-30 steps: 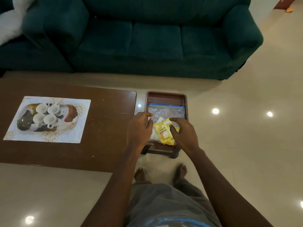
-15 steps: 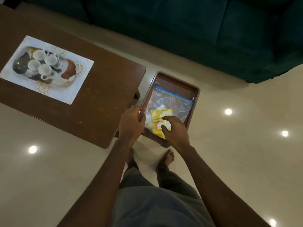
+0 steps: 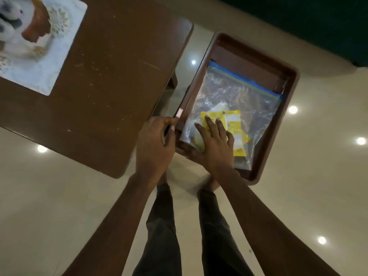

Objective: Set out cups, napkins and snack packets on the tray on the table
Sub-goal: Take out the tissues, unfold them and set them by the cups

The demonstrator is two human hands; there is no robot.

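A brown tray [image 3: 288, 80] stands just right of the wooden table [image 3: 111, 76]. In it lies a clear zip bag [image 3: 239, 92] with a blue seal, with yellow snack packets [image 3: 233, 118] and something white at its near end. My left hand [image 3: 155, 144] grips the tray's left rim beside a small sticker. My right hand [image 3: 215, 144] rests flat on the packets, fingers spread and straight. At the top left a white patterned mat [image 3: 45, 62] carries blurred white cups [image 3: 8, 14], mostly cut off by the frame.
A dark green sofa [image 3: 298, 20] runs along the top right behind the tray. Glossy beige floor [image 3: 59, 196] surrounds the table, and my legs and bare feet stand below the tray's near edge.
The view has tilted down and closer, pushing the cups to the corner. My right hand's fingers have flattened over the packets. My left hand stays at the tray's left rim.
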